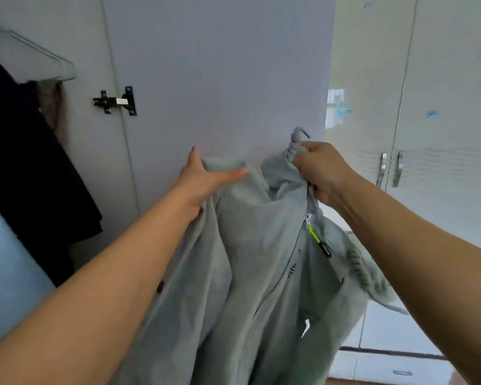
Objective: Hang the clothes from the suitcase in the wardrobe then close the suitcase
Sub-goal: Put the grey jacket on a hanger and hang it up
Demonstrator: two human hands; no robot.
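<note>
The right hand [321, 173] has its grip clenched on the collar of a grey zip jacket [261, 259], just below the hanger hook [299, 134]. The left hand [206, 179] pinches the jacket's shoulder between thumb and fingers. The jacket hangs before the open wardrobe door [220, 73]; dark clothes [31, 162] hang at left.

A pale cupboard [442, 107] with two metal handles [390, 169] and blue stickers [342, 110] stands at right, above a tiled floor [386, 337].
</note>
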